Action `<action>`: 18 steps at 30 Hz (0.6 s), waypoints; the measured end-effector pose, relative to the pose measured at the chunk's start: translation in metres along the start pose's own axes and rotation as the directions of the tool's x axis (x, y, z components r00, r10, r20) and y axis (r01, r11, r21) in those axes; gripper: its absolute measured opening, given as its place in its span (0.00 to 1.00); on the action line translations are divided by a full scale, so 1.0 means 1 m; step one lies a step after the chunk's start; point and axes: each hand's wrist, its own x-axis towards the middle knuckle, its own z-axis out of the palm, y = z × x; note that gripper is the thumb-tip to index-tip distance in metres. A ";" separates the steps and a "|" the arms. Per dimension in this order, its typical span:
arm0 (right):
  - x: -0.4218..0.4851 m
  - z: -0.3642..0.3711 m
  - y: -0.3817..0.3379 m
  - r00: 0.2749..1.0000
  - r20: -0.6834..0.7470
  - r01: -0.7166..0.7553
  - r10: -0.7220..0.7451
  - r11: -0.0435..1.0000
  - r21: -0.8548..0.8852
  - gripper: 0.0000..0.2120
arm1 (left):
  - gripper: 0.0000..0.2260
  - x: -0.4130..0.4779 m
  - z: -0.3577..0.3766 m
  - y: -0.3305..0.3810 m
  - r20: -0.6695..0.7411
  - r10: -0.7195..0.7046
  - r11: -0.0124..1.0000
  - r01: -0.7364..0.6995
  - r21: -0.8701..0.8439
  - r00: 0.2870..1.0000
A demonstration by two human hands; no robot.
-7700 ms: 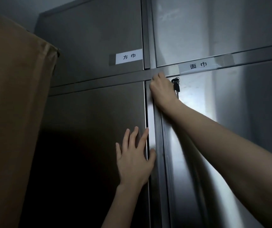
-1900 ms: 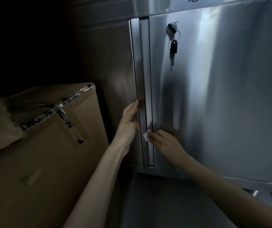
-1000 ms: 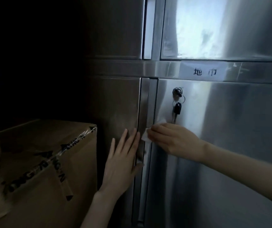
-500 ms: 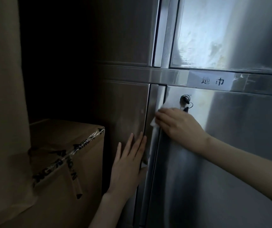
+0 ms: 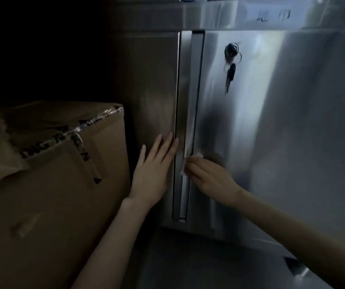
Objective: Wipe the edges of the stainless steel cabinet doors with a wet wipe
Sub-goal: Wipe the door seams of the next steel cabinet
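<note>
whereas the picture from half a second back puts the right hand (image 5: 207,176) up beside the lock (image 5: 232,49), i now find it low in the centre of the frame, well below the hanging key (image 5: 231,74). its fingers are curled and pinch the wet wipe (image 5: 199,160), of which only small white corners show by the fingertips, pressed to the bright vertical strip (image 5: 195,80) at the left edge of the right door (image 5: 282,122). the left hand (image 5: 152,174) is much where it was: flat on the left door (image 5: 154,80), fingers straight and close together, tips at that door's right edge, holding nothing. the view also tips down, so the label (image 5: 273,15) slides to the top right of the frame and the foot of the doors shows. the cardboard box (image 5: 52,184) fills the lower left.

i read this as one downward stroke along the seam, most of its length covered, with a short stretch below the hand left before the bottom corner. since the frames from one and two seconds back show the wipe on this same strip, i judge this edge is getting repeat passes; whether the other edges are done i cannot tell
</note>
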 end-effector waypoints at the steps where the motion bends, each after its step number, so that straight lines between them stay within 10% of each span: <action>1: -0.007 0.005 -0.004 1.000 0.012 0.018 -0.018 1.000 0.012 0.09 | 0.44 0.000 -0.001 0.000 -0.012 -0.006 1.000 0.006 -0.020 1.000; 6: -0.011 0.005 -0.016 0.972 -0.140 -0.174 0.189 0.978 0.117 0.11 | 0.43 0.001 0.001 -0.006 -0.018 0.015 1.000 -0.016 -0.010 1.000; 9: -0.018 0.018 -0.029 0.925 0.056 -0.368 0.375 0.853 0.371 0.16 | 0.43 0.001 0.002 -0.006 -0.037 0.015 1.000 -0.016 -0.026 0.999; 18: -0.082 0.075 -0.068 0.937 0.297 -0.307 0.182 0.835 0.456 0.08 | 0.44 -0.001 0.004 -0.005 -0.046 0.012 0.997 -0.016 -0.077 0.999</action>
